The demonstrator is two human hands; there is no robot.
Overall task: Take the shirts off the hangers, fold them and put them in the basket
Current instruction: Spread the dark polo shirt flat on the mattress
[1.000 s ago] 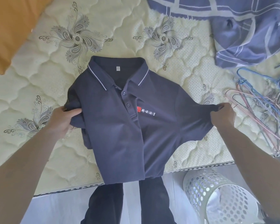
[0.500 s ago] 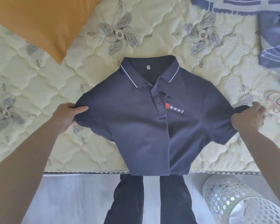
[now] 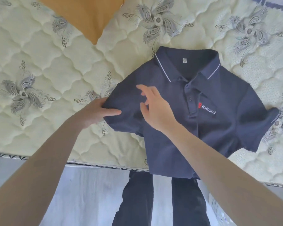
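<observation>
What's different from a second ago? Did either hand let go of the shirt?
The right hand let go of the right-side sleeve and crossed leftward over the polo shirt, fingers now spread open. The left hand still grips the left-side sleeve. The shirt stays face up on the mattress, hem over its edge.

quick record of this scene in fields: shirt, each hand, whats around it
shirt: navy polo shirt, front up, laid on the mattress, collar away from the person, hem at the mattress edge
left hand: grips the sleeve end on its side
right hand: fingers spread over the chest, holding nothing; contact unclear
other sleeve: spread out on the mattress, free
nearby: orange pillow beyond the shirt; white perforated basket on the floor, mostly hidden
fold: not yet begun
</observation>
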